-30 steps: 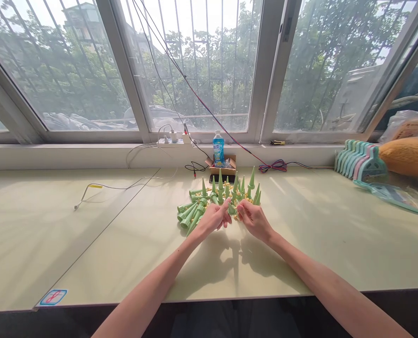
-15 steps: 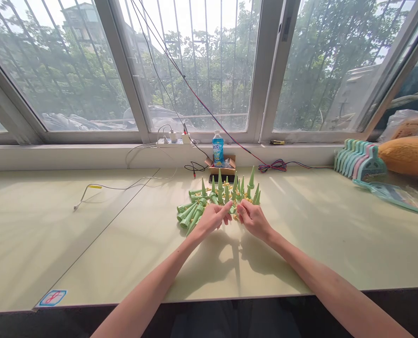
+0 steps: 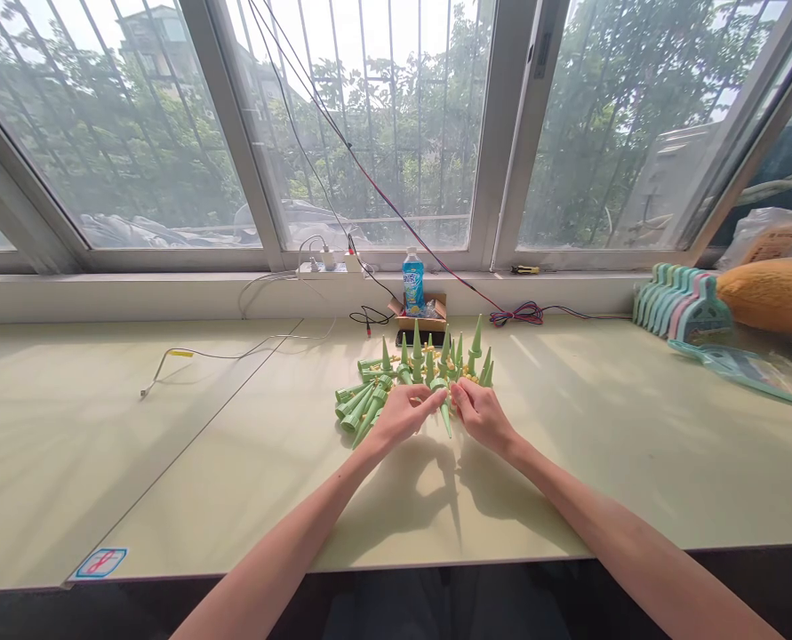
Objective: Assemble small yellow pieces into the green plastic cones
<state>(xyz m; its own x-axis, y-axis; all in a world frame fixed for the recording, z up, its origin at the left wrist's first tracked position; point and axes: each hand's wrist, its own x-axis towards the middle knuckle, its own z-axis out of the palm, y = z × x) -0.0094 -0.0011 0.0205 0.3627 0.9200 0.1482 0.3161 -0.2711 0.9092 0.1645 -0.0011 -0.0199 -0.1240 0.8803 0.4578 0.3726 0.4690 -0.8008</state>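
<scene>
My left hand point(image 3: 405, 413) is closed on a green plastic watering spike point(image 3: 446, 420), whose pointed end hangs down toward the table. Close beside it, my right hand point(image 3: 479, 411) has its fingers pinched together near the spike; whatever they hold is too small and covered to make out. Behind both hands several more green spikes point(image 3: 476, 340) stand point up, with small yellow pieces point(image 3: 433, 349) scattered among them. To the left of my left hand, several green tube-shaped parts point(image 3: 356, 411) lie in a heap.
At the back, a blue bottle point(image 3: 412, 283) rises by a small cardboard box point(image 3: 422, 324), with a dark phone-like slab point(image 3: 405, 339) before it. A coiled cable point(image 3: 516, 313) lies right of these. Pastel dustpan-like items point(image 3: 685, 300) stand far right; a thin cable point(image 3: 162, 363) lies left.
The green spike in my left hand has swung so its point now faces down toward me. Both hands stay nearly in place, and the heap looks the same.
</scene>
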